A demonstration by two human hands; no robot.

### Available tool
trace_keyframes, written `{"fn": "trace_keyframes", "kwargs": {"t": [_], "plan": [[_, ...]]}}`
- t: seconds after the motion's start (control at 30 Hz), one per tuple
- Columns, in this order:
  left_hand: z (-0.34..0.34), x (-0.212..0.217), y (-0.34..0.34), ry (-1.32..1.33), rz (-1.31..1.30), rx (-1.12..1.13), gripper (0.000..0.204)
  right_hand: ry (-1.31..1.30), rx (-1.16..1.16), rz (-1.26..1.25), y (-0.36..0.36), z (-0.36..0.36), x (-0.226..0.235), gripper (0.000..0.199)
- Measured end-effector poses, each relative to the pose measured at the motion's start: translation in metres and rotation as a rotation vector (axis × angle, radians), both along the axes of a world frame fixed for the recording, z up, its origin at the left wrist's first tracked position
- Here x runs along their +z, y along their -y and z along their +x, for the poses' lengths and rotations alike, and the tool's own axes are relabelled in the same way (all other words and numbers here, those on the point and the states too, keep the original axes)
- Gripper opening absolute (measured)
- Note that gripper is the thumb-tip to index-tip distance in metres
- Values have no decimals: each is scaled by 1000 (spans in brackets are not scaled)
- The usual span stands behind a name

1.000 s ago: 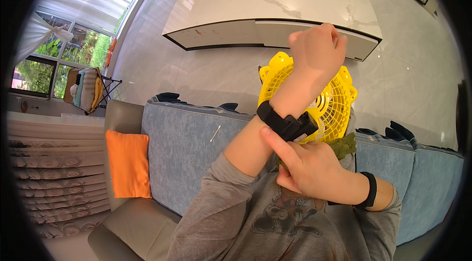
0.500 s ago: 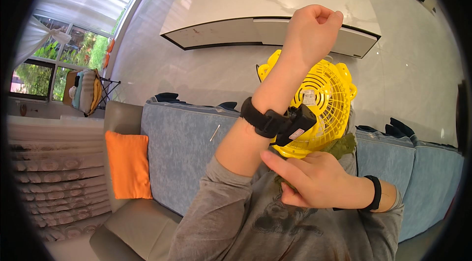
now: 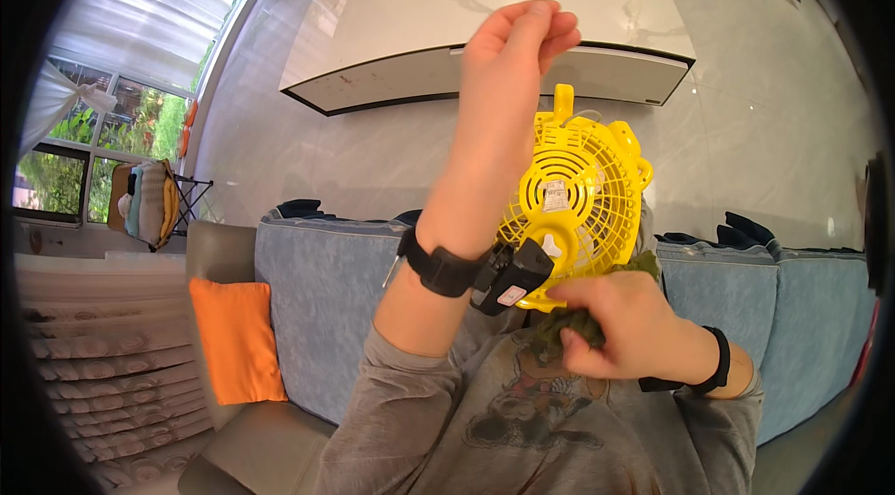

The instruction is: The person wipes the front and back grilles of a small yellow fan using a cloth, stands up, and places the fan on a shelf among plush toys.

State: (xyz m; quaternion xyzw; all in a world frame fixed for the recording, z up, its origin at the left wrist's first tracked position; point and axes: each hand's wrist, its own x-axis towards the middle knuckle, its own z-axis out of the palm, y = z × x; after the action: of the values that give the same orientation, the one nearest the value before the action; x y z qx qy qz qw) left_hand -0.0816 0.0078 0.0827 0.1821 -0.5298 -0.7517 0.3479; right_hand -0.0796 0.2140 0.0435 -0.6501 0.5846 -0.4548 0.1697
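Observation:
My left hand (image 3: pixel 517 38) is raised over the near edge of the white marbled table (image 3: pixel 382 1), fingers curled in against the thumb. Whatever they may hold is hidden. A black strap with a small black device (image 3: pixel 513 281) circles that wrist. Below and to the right, a yellow fan (image 3: pixel 559 164) with a round grille stands at my lap, partly behind my left forearm. My right hand (image 3: pixel 629 323), close to my shirt at the fan's near side, is closed round a crumpled dark green cloth (image 3: pixel 580 325). A black band is on that wrist too.
Blue sofa cushions (image 3: pixel 326 309) lie on both sides of me. An orange pillow (image 3: pixel 235 341) leans at the left armrest. A cotton swab (image 3: pixel 392 269) rests on the sofa beside my left forearm. Folded clothes (image 3: pixel 149 201) sit on a folding chair near the window.
My left hand has swung left and turned, showing more of its thumb. My right index finger has drawn back from the left forearm, and that hand has moved right.

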Motion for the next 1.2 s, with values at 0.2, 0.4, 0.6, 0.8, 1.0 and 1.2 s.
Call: {"fn": "trace_keyframes", "kwargs": {"t": [0.2,0.4,0.6,0.8,1.0,1.2], "plan": [[3,17,1,-291,-265,182,22,288,41,370,4,-5,-1,49],[5,41,-12,-388,-497,303,21,696,236,373,28,11,-22,41],[17,52,-3,-314,-1467,603,23,784,351,786,25,-12,8,52],[9,42,-13,-449,-1640,590,25,708,308,647,33,0,-4,67],[8,44,-18,-457,-585,351,15,568,262,544,31,6,-29,68],[9,35,12,-528,236,83,12,646,357,405,27,9,-12,62]]}}
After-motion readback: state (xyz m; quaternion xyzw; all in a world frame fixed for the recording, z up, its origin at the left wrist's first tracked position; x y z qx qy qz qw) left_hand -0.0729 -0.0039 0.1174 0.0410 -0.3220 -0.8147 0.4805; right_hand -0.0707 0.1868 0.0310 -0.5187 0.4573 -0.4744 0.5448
